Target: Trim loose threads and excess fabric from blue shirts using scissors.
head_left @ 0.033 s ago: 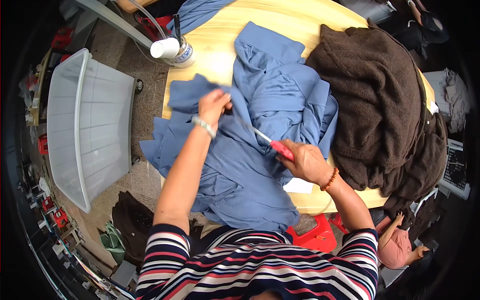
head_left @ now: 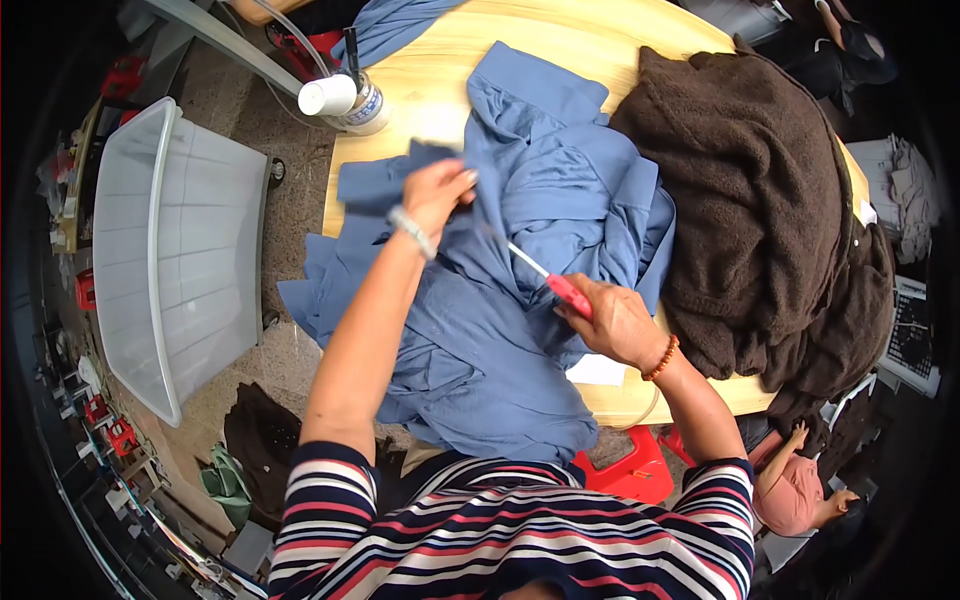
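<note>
A blue garment [head_left: 450, 330] is spread in folds over the table and hangs past its near edge. My left hand [head_left: 436, 195] is closed on a fold of it, thumb and fingers pinched together, with the cloth edge lifted and blurred. My right hand [head_left: 615, 322] grips a red-handled tool [head_left: 568, 294] with a thin, straight metal shaft pointing up-left at the cloth. Blur and fabric hide the tool's tip, so its kind is unclear. More blue garments [head_left: 560, 160] lie folded just beyond and to the right of my hands.
Brown fleece garments [head_left: 750, 210] are heaped on the table's right side. A white cup [head_left: 328, 96] and a jar [head_left: 370, 112] stand at the far left edge. A large grey bin [head_left: 200, 260] is left of the table; a red stool [head_left: 630, 468] is beneath it. Another person [head_left: 790, 480] is at lower right.
My left hand has shifted slightly up and to the right, raising the pinched cloth edge. The tool in my right hand has moved a little to the right.
</note>
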Motion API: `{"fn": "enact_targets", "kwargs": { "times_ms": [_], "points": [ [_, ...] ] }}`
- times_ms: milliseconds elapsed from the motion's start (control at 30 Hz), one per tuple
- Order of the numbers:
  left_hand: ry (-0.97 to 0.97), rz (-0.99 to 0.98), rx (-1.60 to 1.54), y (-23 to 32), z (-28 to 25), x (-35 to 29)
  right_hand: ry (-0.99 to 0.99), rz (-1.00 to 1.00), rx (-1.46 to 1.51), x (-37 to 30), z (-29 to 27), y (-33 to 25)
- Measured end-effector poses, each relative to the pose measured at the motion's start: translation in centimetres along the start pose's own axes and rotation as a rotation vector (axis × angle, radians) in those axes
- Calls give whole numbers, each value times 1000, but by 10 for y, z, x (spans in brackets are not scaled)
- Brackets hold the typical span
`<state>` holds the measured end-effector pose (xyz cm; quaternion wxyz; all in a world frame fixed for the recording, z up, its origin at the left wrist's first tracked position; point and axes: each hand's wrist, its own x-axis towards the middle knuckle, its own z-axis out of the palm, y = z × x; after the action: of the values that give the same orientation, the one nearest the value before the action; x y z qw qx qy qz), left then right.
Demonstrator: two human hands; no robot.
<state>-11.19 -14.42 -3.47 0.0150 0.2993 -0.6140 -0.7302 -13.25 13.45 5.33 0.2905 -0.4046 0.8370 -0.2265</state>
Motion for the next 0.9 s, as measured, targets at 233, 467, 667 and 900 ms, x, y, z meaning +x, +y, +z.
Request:
{"fn": "enact_targets", "kwargs": {
  "times_ms": [233, 467, 667, 900],
  "points": [
    [-482, 313, 476, 50, 95, 22, 30, 211, -94, -46, 1, 1],
    [-127, 401, 761, 4, -28, -75, 95, 206, -43, -71, 3, 11],
    [-32, 377, 1067, -22, -76, -182, -44, 53, -12, -66, -3, 0],
    [130, 456, 1052, -2, -65, -216, -147, -83, -25, -63, -8, -28]
  ]
}}
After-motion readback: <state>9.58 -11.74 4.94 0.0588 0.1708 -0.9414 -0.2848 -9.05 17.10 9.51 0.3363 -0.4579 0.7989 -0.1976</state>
